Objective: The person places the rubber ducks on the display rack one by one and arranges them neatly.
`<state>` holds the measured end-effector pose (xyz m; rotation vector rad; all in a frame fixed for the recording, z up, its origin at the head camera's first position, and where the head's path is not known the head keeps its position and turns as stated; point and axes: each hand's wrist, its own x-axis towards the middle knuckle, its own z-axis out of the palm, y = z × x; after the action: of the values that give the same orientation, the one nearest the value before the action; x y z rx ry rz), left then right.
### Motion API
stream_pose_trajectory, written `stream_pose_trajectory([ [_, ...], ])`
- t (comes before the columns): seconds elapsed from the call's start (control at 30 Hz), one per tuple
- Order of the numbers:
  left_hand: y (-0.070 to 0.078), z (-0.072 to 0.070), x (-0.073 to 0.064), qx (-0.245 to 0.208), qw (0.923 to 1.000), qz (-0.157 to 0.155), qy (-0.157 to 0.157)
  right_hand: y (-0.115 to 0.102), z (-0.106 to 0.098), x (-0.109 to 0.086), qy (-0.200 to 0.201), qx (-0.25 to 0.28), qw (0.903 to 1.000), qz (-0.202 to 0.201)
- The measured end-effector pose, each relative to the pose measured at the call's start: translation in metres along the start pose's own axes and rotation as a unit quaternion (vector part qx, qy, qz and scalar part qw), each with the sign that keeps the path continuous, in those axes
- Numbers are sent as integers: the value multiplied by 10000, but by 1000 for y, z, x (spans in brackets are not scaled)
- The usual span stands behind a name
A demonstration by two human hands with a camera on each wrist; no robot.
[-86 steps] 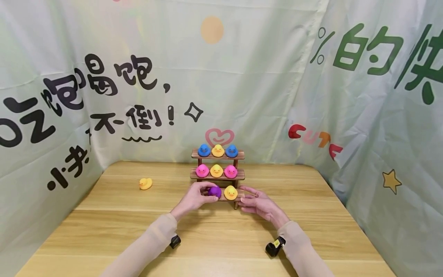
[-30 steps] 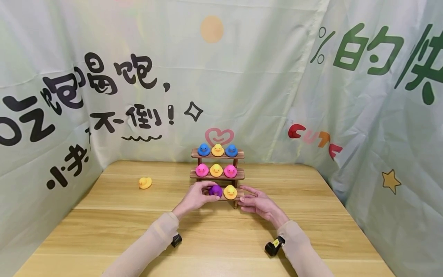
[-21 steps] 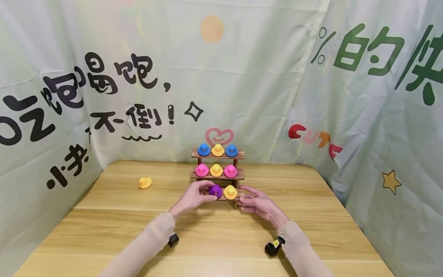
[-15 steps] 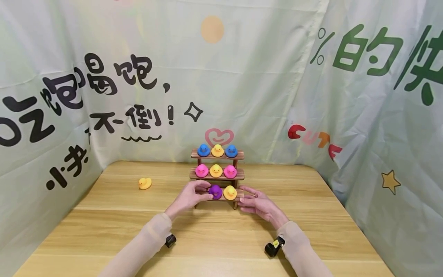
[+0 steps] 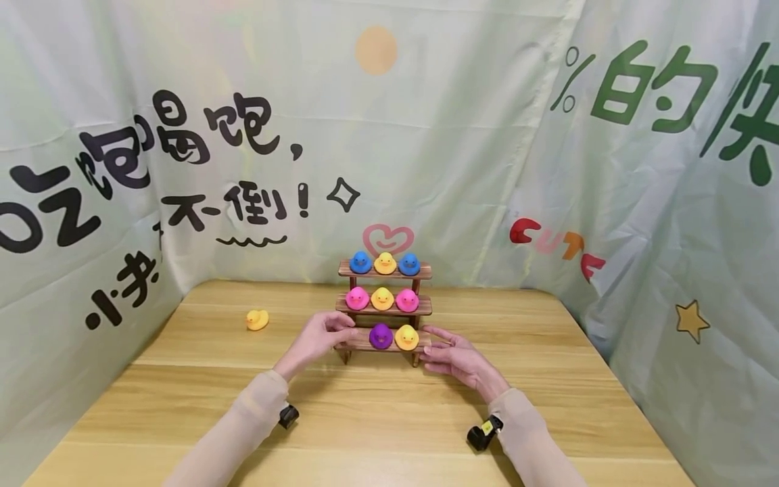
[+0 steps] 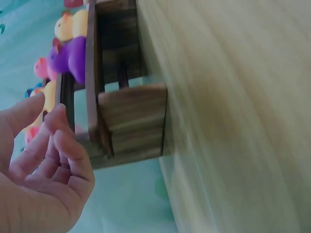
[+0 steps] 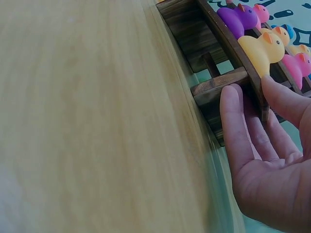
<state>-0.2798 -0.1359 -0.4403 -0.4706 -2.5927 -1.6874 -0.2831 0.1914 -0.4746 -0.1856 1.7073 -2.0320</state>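
Observation:
On the wooden three-tier shelf point(image 5: 359, 341), a purple rubber duck point(image 5: 381, 336) and a yellow rubber duck point(image 5: 407, 337) sit side by side on the bottom step. The left hand point(image 5: 316, 340) is beside that step's left end, thumb and fingers apart and holding nothing; the left wrist view shows the purple duck point(image 6: 73, 59) away from the fingertips. At the other end the right hand point(image 7: 272, 160) holds the shelf, thumb at the step's edge and fingers against the leg. Pink ducks point(image 5: 357, 298) flank a yellow one point(image 5: 382, 298) on the middle step.
Blue ducks point(image 5: 360, 262) flank a yellow duck point(image 5: 385, 263) on the top step. A loose yellow duck point(image 5: 257, 320) rests on the wooden table point(image 5: 389, 433) at left. Printed cloth point(image 5: 438, 155) hangs behind and along both sides.
The left hand has let go of the purple duck and moved left, away from it. The duck stays on the bottom step, slightly right of its earlier place. The right hand has kept its position.

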Motion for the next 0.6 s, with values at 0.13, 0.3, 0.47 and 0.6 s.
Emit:
stream_pose_trajectory([
  [0.13,-3,-13,-1,100,9998,-171,-46,1,-1,1,69,13,10000,24],
  [0.3,-11,-32,-1,118,9979,-357,-535,1,-2,-1,-37,4,10000,-24],
  [0.47,-18,-48,0,136,9955,-449,-829,1,-1,-2,-75,-2,10000,-28],
  [0.6,-20,-62,0,43,9946,-624,-824,1,-1,-1,-49,-1,10000,1],
])
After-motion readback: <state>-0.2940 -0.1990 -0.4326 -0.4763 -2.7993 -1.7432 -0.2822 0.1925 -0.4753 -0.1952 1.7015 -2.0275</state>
